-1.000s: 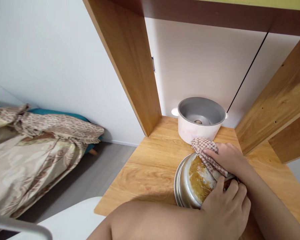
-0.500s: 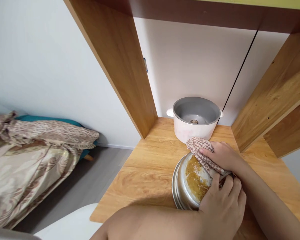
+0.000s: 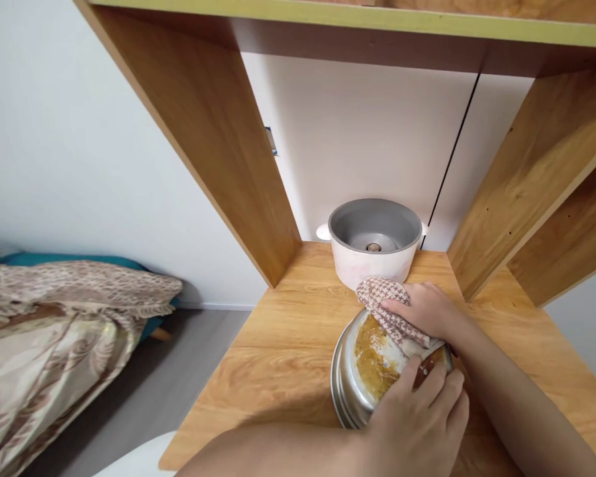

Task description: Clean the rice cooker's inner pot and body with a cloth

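A dented-looking metal pot (image 3: 377, 361) lies bottom up on the wooden tabletop, its base stained yellow-brown and scratched. My left hand (image 3: 420, 414) lies across its near right side, fingers bent over the base and gripping it. A brown-and-white patterned cloth (image 3: 385, 308) is bunched under my right hand (image 3: 427, 310), whose fingers are closed on it. The cloth presses against the far edge of the pot's base. Just beyond it stands a white pot-shaped vessel (image 3: 372, 268) with a grey inside and side handles, upright and without a lid.
Wooden shelf uprights (image 3: 193, 132) and a right-hand panel (image 3: 521, 179) flank the tabletop (image 3: 268, 358). A shelf board (image 3: 367, 50) crosses above. On the left, a fabric-covered seat (image 3: 69, 331) stands on the grey floor. A white rounded surface (image 3: 139, 457) shows low down.
The view has shifted, so everything sits further left and slightly lower. My left fingers have spread a little, baring more of the base's right side. The cloth stays in my right hand.
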